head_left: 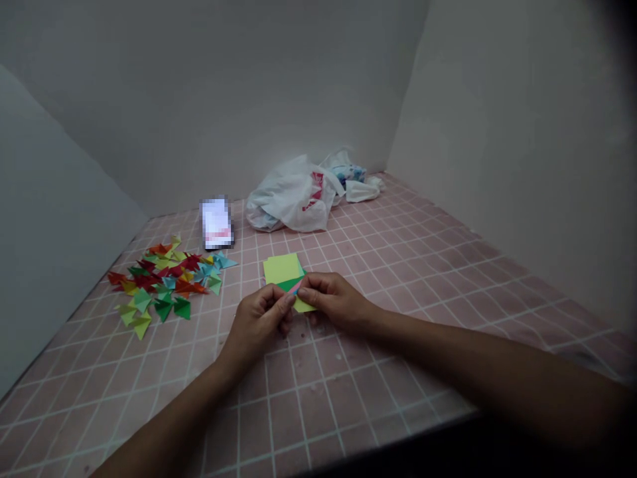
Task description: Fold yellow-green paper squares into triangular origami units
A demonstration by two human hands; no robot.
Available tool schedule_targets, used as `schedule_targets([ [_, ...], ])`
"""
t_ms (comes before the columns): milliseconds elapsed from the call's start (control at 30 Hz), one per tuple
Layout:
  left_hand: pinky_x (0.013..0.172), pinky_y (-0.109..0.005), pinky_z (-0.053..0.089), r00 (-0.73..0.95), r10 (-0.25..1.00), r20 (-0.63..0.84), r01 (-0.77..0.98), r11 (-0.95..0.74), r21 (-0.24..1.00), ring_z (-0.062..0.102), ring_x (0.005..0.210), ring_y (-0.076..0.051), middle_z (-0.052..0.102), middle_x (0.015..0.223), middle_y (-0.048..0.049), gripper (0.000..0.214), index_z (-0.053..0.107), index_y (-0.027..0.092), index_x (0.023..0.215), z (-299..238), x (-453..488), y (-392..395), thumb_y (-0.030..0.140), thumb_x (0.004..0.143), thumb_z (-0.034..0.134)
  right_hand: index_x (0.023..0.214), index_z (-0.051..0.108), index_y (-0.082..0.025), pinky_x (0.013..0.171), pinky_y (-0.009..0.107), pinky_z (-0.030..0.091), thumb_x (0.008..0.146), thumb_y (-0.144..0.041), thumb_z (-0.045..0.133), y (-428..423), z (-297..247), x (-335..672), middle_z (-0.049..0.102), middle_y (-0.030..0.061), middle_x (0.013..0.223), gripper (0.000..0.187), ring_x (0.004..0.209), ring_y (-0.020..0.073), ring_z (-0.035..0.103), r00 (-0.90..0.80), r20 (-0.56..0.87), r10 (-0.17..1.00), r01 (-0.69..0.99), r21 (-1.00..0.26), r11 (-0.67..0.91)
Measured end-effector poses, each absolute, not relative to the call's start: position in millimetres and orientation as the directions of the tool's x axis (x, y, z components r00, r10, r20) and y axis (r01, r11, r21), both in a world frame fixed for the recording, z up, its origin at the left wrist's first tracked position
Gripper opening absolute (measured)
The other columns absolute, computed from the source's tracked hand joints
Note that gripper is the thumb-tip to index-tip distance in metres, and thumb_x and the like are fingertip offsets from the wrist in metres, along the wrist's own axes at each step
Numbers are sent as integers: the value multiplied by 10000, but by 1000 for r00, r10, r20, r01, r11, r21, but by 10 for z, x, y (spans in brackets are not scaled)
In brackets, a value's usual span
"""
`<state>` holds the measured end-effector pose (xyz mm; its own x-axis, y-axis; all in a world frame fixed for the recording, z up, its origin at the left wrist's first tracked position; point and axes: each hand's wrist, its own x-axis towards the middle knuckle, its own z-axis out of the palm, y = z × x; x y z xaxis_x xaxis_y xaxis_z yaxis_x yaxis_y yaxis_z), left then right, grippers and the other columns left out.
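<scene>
My left hand (261,311) and my right hand (336,299) meet over the middle of the table, thumbs and fingertips pinched close together. Between them is a small piece of folding paper (294,287), of which a pink and blue edge shows; the fingers cover most of it. Just beyond and under the hands lie square paper sheets (281,268), yellow-green with a dark green one among them. To the left of my left hand spreads a pile of small folded paper shapes (163,307) with pointed wings, in red, orange, yellow, green and light blue.
Behind the paper pile stands a phone (217,222) with a lit, blurred screen. A white plastic bag (293,196) with red print sits near the back wall, beside a crumpled blue-and-white package (351,174). Pink tiled-pattern covering (398,265) spans the table, with pale walls around.
</scene>
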<state>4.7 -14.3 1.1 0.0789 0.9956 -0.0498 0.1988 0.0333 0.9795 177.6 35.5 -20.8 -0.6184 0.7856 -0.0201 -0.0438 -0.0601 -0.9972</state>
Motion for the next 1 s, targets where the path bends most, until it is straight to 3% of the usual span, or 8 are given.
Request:
schedule_targets([
  [233, 472, -215, 412, 18, 1000, 0, 221, -4, 975, 529, 462, -93, 570, 566, 35, 318, 555, 171, 690, 10, 10, -155, 434, 857, 620, 748, 536, -171, 459, 207, 381, 799, -362, 665, 357, -185, 1758, 564, -39, 584, 236, 462, 71, 512, -659, -73, 749, -76, -984, -164],
  [433, 508, -215, 421, 55, 998, -18, 191, 7, 982, 532, 501, -96, 575, 594, 37, 335, 549, 179, 730, -44, -14, -130, 462, 909, 568, 751, 525, -173, 420, 197, 339, 806, -365, 651, 375, -162, 1772, 535, -59, 553, 236, 429, 61, 468, -643, -85, 761, -35, -989, -141],
  [633, 498, -210, 390, 134, 986, -95, 215, 65, 975, 511, 494, -95, 576, 552, 33, 319, 583, 164, 703, 6, -18, -107, 446, 800, 695, 719, 505, -180, 405, 203, 302, 839, -410, 666, 376, -153, 1791, 484, -68, 503, 305, 414, 60, 425, -674, -65, 736, 30, -998, -60],
  [833, 529, -230, 418, 144, 985, -93, 167, 68, 984, 532, 519, -106, 603, 596, 12, 332, 582, 169, 699, 7, -14, -125, 459, 857, 617, 714, 488, -183, 421, 209, 313, 880, -327, 622, 381, -88, 1814, 506, -54, 534, 257, 428, 62, 426, -696, -80, 714, 44, -997, -69],
  [1000, 525, -220, 363, 157, 984, -84, 230, 47, 972, 489, 534, -103, 572, 592, 27, 298, 598, 169, 728, 2, -23, -132, 439, 814, 690, 712, 537, -173, 421, 208, 305, 863, -377, 655, 398, -79, 1834, 491, -54, 527, 280, 444, 61, 414, -733, -69, 677, 95, -995, 2],
])
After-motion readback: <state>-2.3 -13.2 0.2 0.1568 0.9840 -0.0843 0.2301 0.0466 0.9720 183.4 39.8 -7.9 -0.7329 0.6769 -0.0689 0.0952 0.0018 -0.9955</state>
